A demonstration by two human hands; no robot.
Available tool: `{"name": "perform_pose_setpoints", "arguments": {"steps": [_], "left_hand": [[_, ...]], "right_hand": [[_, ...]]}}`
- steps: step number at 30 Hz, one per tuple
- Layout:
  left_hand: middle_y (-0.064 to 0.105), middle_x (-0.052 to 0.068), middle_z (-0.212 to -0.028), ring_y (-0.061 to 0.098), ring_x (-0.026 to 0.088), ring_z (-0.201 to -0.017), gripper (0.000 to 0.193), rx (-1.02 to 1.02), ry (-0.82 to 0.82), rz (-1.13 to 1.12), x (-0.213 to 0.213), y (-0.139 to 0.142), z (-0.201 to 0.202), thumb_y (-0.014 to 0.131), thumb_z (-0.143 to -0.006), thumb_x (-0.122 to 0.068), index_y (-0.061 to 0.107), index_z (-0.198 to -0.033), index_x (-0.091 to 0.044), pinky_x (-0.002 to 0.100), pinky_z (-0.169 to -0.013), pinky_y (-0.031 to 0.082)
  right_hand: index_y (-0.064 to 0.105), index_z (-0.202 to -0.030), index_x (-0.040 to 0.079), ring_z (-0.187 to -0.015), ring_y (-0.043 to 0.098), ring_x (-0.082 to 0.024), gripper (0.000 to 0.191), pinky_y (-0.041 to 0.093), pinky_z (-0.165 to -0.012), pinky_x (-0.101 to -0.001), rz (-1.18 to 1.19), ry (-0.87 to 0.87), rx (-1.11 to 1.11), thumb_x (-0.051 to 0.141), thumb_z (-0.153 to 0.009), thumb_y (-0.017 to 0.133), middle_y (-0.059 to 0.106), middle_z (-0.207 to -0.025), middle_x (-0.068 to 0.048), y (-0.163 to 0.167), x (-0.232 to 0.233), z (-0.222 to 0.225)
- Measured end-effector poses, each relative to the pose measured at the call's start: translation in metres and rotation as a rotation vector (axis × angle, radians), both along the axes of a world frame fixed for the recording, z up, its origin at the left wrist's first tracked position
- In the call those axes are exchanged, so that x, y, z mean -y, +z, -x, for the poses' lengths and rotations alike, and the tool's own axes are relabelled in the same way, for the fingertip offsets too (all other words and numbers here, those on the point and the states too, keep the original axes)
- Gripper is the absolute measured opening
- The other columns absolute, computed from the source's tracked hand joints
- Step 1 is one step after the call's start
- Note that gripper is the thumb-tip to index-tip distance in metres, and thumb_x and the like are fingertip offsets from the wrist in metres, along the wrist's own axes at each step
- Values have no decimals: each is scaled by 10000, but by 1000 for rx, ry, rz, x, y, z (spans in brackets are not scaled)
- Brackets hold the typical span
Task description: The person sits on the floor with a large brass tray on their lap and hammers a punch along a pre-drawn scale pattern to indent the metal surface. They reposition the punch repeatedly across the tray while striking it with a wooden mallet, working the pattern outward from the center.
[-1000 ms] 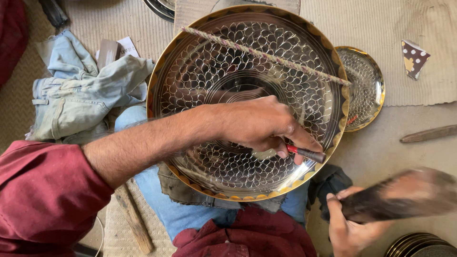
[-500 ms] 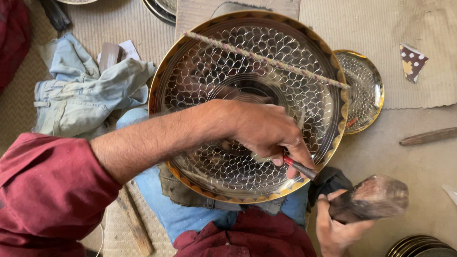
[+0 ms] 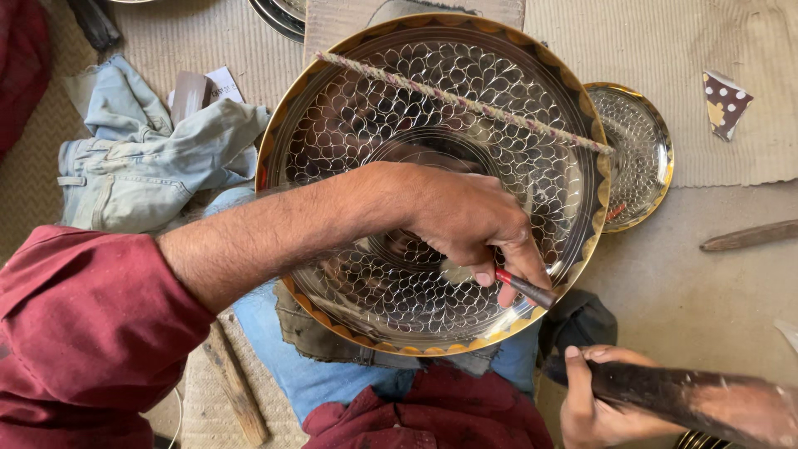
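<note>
A large round metal tray (image 3: 432, 179), chased with a scale pattern and rimmed in gold colour, is shown resting on the lap. The left hand (image 3: 470, 220) is closed around a thin punch (image 3: 524, 287), its tip set on the tray near the lower right rim. The right hand (image 3: 594, 403) is wrapped around a dark wooden mallet (image 3: 694, 399), held apart from the punch. The step in hand is judged to be chasing of the pattern; a square blow on the punch head is called for next. The punch tip is hidden by fingers, and the mallet head is cut off and blurred. A twisted cord (image 3: 465, 101) crosses the tray.
</note>
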State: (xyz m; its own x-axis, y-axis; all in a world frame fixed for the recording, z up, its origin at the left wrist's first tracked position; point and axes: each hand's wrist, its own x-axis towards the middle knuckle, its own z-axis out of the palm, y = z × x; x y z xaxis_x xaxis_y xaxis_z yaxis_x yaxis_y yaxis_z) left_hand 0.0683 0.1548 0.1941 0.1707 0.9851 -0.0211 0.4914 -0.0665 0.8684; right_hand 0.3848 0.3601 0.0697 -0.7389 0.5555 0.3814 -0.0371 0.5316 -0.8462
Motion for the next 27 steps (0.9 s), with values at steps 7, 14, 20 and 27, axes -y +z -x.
{"name": "perform_pose_setpoints", "arguments": {"steps": [7, 14, 20, 27], "left_hand": [[805, -155, -1071, 748, 73, -956, 597, -17, 54, -157, 9, -6, 0, 765, -823, -107, 630, -1363, -321, 312, -775, 609], [800, -55, -1054, 780, 97, -790, 575, -91, 368, -188, 28, -9, -12, 767, -822, -109, 639, -1366, -243, 284, -618, 613], [782, 6, -1170, 775, 160, -940, 551, -136, 776, -369, 48, -12, -38, 801, -834, -91, 657, -1356, -193, 314, -702, 629], [787, 24, -1162, 781, 148, -939, 537, -147, 1219, -387, 53, -16, -74, 702, -902, 38, 626, -1402, -141, 312, -782, 655]], "right_hand": [[136, -1572, 117, -822, 620, -335, 1116, 553, -745, -433, -585, 6, 178, -104, -725, 828, 605, -966, -247, 15, -3, 20], [278, -1546, 9, -923, 613, -317, 873, 535, -827, -414, -86, 186, 136, -60, -840, 787, 611, -1043, -209, 53, -1, 45], [416, -1366, -16, -896, 683, -315, 665, 586, -818, -408, -269, 373, 337, -70, -815, 786, 635, -1026, -225, 95, -24, 85], [363, -1577, 50, -832, 688, -230, 832, 583, -807, -301, -189, 479, 371, 17, -821, 708, 690, -1024, -157, 147, -30, 147]]}}
